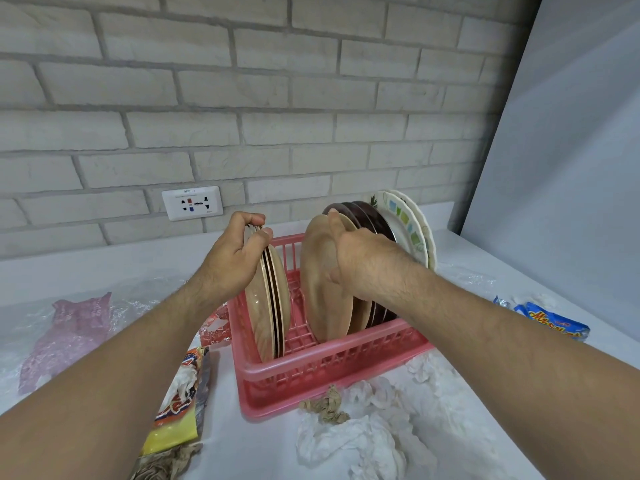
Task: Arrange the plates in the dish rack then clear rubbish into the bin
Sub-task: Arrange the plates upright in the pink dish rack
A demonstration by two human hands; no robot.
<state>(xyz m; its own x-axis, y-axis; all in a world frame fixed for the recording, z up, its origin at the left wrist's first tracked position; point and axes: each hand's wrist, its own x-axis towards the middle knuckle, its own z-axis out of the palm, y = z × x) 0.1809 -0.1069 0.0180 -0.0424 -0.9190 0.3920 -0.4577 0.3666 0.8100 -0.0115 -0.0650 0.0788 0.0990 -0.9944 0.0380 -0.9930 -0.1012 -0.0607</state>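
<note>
A pink plastic dish rack [332, 363] stands on the white counter. My left hand [235, 258] grips the top of a stack of beige and brown plates [273, 306] standing on edge at the rack's left side. My right hand [360, 261] holds a beige plate [320, 278] upright near the rack's middle. Behind it stand dark brown plates [374, 220] and two white patterned plates [412, 230] at the right end. Rubbish lies around the rack: crumpled white tissues [349, 441], brown paper scraps [327, 405] and a yellow snack wrapper [180, 400].
A pink plastic bag [69, 334] and clear film lie at the left. A blue snack wrapper [550, 323] lies at the right. A red wrapper [214, 327] sits beside the rack. A wall socket [192, 202] is on the brick wall. A grey panel [571, 168] stands at the right.
</note>
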